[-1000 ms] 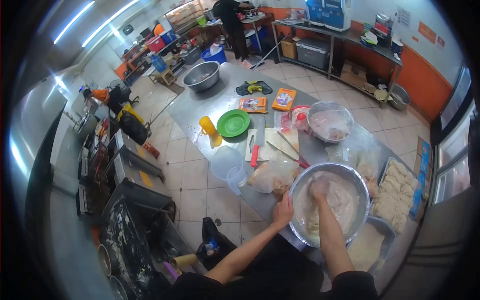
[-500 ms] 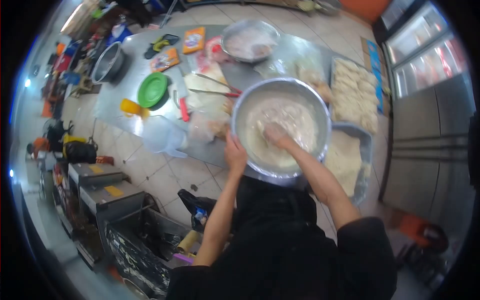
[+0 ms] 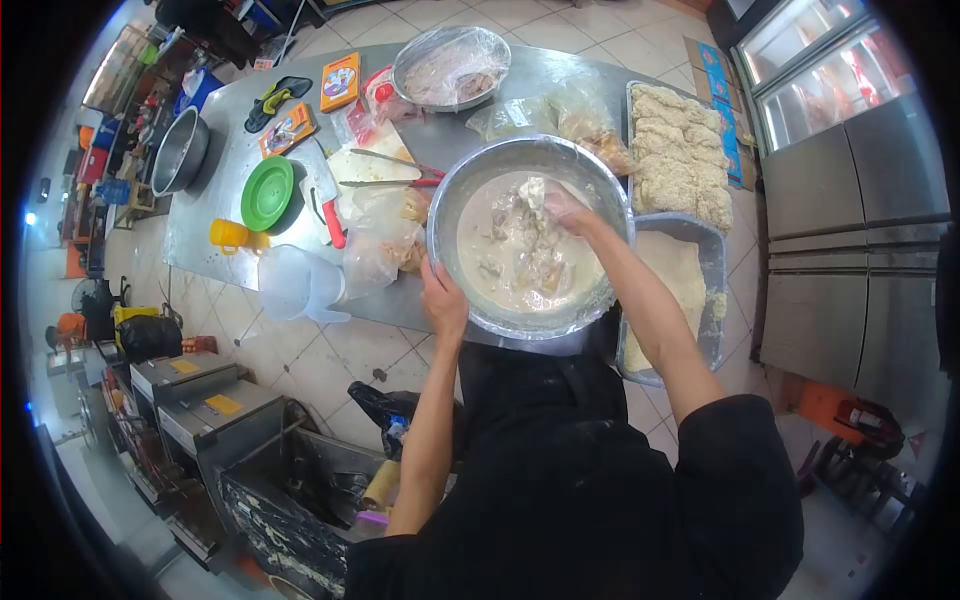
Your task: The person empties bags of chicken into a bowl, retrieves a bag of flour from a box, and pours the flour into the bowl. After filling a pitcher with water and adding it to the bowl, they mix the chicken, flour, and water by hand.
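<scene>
A large metal bowl (image 3: 452, 290) at the table's near edge holds pale, runny batter (image 3: 490, 290) with lumpy coated pieces (image 3: 545, 270) in it, probably meat. My left hand (image 3: 443, 302) grips the bowl's left rim from outside. Inside the bowl, near its far right side, my right hand (image 3: 568, 208) has its fingers closed around a batter-coated piece (image 3: 533, 190); the batter hides its exact kind. To the right stand a tub of dry, pale crumbs or flour (image 3: 672, 275) and a tray of breaded pieces (image 3: 680, 150).
Left of the bowl lie tongs (image 3: 395, 182), a red-handled knife (image 3: 333, 222), plastic bags (image 3: 380, 240), a green plate (image 3: 268, 190), a yellow cup (image 3: 228, 235) and a clear jug (image 3: 298, 285). Farther back are a film-covered bowl (image 3: 452, 70) and orange packets (image 3: 340, 82).
My right hand has come up out of the batter toward the far side, lifting a coated piece. My left hand stays on the rim. The whole view has shifted slightly.
</scene>
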The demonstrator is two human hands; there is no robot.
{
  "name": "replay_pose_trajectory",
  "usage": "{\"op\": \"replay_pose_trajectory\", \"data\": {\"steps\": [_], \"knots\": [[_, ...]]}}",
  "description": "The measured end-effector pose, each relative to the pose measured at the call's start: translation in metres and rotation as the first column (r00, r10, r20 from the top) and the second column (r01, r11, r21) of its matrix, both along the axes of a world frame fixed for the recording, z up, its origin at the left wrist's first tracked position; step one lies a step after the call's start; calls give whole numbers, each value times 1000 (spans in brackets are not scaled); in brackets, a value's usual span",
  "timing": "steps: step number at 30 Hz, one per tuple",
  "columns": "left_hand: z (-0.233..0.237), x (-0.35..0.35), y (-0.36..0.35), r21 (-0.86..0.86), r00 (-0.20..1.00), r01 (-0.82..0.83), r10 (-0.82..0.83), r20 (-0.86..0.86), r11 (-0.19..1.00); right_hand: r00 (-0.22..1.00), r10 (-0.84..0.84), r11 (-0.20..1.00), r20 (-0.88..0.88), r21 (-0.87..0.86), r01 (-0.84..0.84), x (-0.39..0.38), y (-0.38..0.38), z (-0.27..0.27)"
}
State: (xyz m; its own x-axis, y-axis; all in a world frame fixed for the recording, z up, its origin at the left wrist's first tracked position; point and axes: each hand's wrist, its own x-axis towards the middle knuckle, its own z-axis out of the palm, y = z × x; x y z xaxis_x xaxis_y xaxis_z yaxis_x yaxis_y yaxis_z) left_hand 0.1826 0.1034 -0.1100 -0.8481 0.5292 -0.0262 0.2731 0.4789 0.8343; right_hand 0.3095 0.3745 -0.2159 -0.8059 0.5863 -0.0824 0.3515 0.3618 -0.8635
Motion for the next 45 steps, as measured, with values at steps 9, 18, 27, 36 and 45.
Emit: {"op": "replay_pose_trajectory", "data": {"steps": [9,18,27,36,45], "knots": [[-2,1,1,51,1000,-13,14,-27,999,990,-136,685,-30,-725,73,-6,-26,154],[-7,-1,2,17,1000,-21,21,-17,1000,818,265,846,511,284,-452,-62,-83,73],[-7,-1,2,38,992,-13,17,-125,999,874,319,803,367,386,-454,-27,-160,26],[10,-4,-1,-114,998,41,-35,52,993,739,336,822,583,201,-533,17,-95,70],[75,10,-15,-271,869,294,-374,-324,917,918,-16,929,396,344,-132,17,-60,57]]}}
